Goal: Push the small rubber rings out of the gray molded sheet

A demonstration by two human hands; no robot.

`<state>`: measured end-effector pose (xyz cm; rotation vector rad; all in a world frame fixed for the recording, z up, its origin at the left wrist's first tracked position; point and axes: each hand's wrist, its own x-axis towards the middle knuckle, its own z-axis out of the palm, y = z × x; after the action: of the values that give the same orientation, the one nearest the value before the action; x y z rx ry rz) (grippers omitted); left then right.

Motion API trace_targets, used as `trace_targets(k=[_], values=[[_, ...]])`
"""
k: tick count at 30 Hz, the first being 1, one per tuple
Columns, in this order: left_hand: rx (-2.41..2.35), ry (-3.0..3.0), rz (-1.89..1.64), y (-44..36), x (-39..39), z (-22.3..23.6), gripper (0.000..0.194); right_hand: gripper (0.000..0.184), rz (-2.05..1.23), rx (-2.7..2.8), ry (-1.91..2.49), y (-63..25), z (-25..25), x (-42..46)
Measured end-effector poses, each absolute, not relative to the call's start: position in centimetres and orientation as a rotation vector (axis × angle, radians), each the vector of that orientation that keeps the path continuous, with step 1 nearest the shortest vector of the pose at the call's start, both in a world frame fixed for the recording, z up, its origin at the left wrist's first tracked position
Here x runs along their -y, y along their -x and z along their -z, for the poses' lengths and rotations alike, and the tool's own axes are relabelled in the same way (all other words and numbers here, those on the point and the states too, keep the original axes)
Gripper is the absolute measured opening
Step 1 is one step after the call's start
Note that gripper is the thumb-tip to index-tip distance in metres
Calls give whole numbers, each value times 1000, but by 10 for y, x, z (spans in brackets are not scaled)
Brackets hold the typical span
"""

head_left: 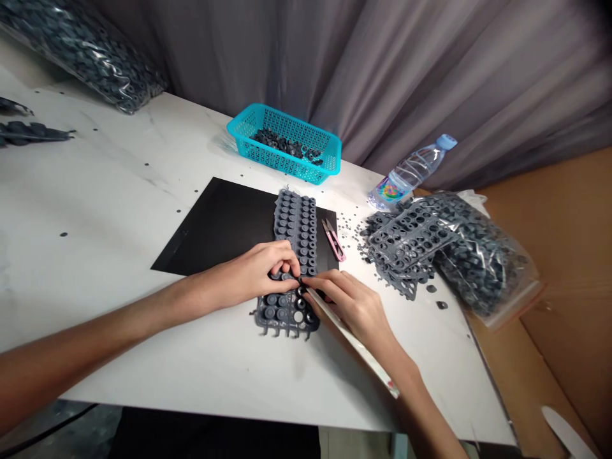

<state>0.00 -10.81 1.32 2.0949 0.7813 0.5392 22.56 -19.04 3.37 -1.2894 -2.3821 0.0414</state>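
Observation:
A sheet of moulded dark grey rubber parts (295, 220), with rows of round knobs, lies partly on a black mat (229, 223) and partly over its near edge. My left hand (268, 271) rests on the sheet's middle, fingers curled and thumb pressed against it. Beside it, my right hand (347, 303) is closed around a long thin white stick-like tool (363, 357) with a red mark at its near end. The tool's tip meets the sheet close to my left thumb; the exact contact is hidden by my fingers. At the sheet's near end, one hole shows white.
Pink-handled thread snips (333, 241) lie right of the sheet. A turquoise basket (287, 169) holds small dark pieces. A water bottle (411, 172), leftover rubber webbing (401, 255) and a full plastic bag (482, 261) occupy the right. Another bag (95, 57) sits back left.

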Motion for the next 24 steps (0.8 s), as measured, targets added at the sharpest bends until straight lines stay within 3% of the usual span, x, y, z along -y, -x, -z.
trace_targets(k=[7,24], values=[[-787,-2084,-531,0,108,-14,11,15,252,2470,1285,-219,-24,192],[-788,-2067,-507,-2,108,-16,12,25,220,2085,1722,-246,-23,186]])
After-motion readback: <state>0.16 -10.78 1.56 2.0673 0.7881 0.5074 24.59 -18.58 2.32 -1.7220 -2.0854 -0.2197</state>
